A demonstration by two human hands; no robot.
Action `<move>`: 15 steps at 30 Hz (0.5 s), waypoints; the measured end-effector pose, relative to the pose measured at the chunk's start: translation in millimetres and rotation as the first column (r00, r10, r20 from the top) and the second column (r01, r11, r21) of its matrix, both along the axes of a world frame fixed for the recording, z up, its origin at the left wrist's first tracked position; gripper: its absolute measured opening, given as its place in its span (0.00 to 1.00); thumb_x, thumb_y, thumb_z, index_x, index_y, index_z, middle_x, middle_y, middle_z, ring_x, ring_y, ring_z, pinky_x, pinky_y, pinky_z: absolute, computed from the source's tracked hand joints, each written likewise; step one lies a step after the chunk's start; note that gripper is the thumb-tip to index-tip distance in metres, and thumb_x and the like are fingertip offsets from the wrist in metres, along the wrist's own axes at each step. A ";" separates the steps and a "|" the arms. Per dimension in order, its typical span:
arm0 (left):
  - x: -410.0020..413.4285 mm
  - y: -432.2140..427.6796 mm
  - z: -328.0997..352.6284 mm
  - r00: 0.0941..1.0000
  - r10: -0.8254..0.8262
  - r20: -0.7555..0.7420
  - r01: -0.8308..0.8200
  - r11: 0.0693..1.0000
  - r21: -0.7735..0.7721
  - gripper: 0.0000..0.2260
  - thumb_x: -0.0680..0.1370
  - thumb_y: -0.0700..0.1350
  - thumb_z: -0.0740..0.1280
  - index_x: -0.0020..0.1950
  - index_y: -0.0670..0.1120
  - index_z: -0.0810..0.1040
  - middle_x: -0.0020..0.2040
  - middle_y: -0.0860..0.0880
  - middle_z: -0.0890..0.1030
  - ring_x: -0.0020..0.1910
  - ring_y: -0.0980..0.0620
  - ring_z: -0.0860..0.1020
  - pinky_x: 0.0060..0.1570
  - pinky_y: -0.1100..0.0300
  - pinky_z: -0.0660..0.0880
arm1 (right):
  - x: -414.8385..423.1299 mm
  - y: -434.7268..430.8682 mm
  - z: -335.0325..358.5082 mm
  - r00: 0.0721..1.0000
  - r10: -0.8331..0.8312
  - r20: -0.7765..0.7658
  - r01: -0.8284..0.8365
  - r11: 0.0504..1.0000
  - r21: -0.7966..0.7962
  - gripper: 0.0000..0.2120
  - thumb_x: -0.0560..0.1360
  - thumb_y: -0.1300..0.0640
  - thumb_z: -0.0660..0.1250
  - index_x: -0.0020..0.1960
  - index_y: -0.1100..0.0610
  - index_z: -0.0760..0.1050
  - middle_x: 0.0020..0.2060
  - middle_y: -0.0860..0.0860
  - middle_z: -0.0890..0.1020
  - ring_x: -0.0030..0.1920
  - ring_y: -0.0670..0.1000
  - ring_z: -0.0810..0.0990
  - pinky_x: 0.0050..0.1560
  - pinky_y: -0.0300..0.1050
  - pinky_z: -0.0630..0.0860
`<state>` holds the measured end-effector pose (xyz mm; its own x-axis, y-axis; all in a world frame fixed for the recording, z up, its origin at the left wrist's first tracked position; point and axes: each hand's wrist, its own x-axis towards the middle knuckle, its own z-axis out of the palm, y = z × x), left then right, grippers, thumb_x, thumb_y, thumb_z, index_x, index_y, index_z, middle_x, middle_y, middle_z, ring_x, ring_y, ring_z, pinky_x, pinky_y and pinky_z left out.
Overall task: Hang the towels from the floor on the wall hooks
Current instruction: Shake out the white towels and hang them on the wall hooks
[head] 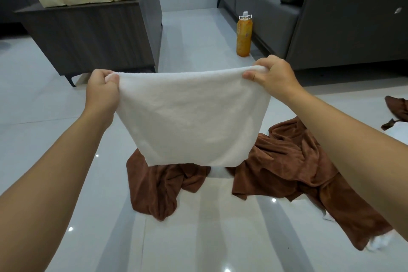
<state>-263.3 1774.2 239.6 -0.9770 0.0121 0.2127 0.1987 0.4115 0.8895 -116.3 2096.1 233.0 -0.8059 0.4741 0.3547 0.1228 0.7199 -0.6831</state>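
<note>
Fingers (249,76) curl tight on both sides: left hand (102,89) and right hand (273,77) each pinch a top corner of the white towel (194,117). We hold it spread at arm's length, clear of the floor (44,121). Its top edge runs left to right between the hands and sags slightly mid-span; the rest hangs straight down below the fingers. Both hands sit about level and equally far out, so neither has the lead.

Below and beyond the hem, brown towels (282,161) lie in a crumpled heap on the floor. A white patch (218,172) shows between them, maybe another towel, we can't tell. More brown cloth (397,108) is cut off at the right edge.

Farther out a bottle (244,35) stands by the sofa (331,33), with a cabinet (99,35) on the left.

Hooks: not in view, no wall with hooks anywhere in frame. Our read is that the next move needs a turn to find them, then the top edge goes over a hook. Which hand leads is open.
</note>
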 end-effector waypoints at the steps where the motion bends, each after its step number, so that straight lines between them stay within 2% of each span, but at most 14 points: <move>1: -1.4 0.5 -1.0 1.000 -0.007 0.017 0.007 0.999 0.035 0.05 0.83 0.47 0.56 0.56 0.49 0.70 0.53 0.50 0.73 0.52 0.53 0.71 0.49 0.59 0.70 | -1.4 0.2 -1.5 1.000 0.007 0.000 -0.007 1.000 -0.013 0.15 0.73 0.46 0.72 0.49 0.58 0.81 0.46 0.50 0.76 0.47 0.51 0.74 0.46 0.42 0.72; 3: -5.5 1.5 -2.6 0.999 -0.039 0.035 0.036 0.995 0.091 0.06 0.82 0.46 0.57 0.55 0.49 0.71 0.48 0.53 0.73 0.48 0.55 0.71 0.50 0.57 0.70 | -5.5 0.4 -2.3 1.000 0.008 -0.022 -0.009 0.998 -0.058 0.15 0.73 0.46 0.72 0.47 0.58 0.82 0.44 0.54 0.80 0.46 0.53 0.77 0.46 0.48 0.75; 5: -8.2 2.0 -1.7 0.995 -0.095 0.026 0.092 0.990 0.104 0.06 0.81 0.49 0.60 0.55 0.49 0.72 0.45 0.56 0.73 0.46 0.57 0.71 0.49 0.57 0.71 | -10.2 -0.2 0.6 0.999 0.001 -0.050 -0.005 0.997 -0.080 0.13 0.74 0.46 0.70 0.46 0.57 0.82 0.43 0.53 0.82 0.46 0.53 0.79 0.45 0.48 0.75; 7: -9.2 1.1 3.1 0.981 -0.192 -0.008 0.192 0.981 0.015 0.11 0.78 0.54 0.66 0.56 0.49 0.73 0.47 0.56 0.74 0.46 0.57 0.73 0.44 0.59 0.72 | -16.8 0.7 6.4 0.998 -0.001 -0.067 -0.004 0.997 -0.080 0.13 0.76 0.46 0.69 0.47 0.56 0.82 0.43 0.53 0.82 0.46 0.53 0.79 0.46 0.49 0.76; 9: -10.5 -0.3 14.2 0.962 -0.273 0.001 0.272 0.957 -0.100 0.13 0.75 0.54 0.71 0.55 0.48 0.77 0.48 0.54 0.76 0.46 0.56 0.75 0.41 0.60 0.73 | -24.0 2.5 15.3 0.997 0.001 -0.079 -0.008 0.995 -0.097 0.13 0.76 0.46 0.68 0.48 0.56 0.82 0.42 0.53 0.82 0.47 0.54 0.80 0.47 0.50 0.76; 12: -17.9 -3.3 45.0 0.955 -0.293 0.047 0.296 0.941 -0.163 0.09 0.76 0.54 0.70 0.49 0.49 0.80 0.46 0.53 0.79 0.45 0.54 0.76 0.42 0.59 0.74 | -35.1 -0.4 40.2 0.997 0.010 -0.080 -0.022 0.989 -0.145 0.12 0.76 0.47 0.68 0.46 0.56 0.81 0.41 0.51 0.81 0.45 0.51 0.77 0.43 0.43 0.73; 15: -26.1 -9.8 89.7 0.963 -0.257 0.078 0.266 0.954 -0.136 0.11 0.77 0.55 0.68 0.50 0.48 0.81 0.45 0.53 0.79 0.45 0.54 0.76 0.44 0.57 0.74 | -44.3 -8.0 80.7 0.999 0.011 -0.053 -0.018 0.989 -0.145 0.13 0.76 0.47 0.69 0.45 0.57 0.80 0.41 0.52 0.76 0.43 0.48 0.73 0.42 0.40 0.68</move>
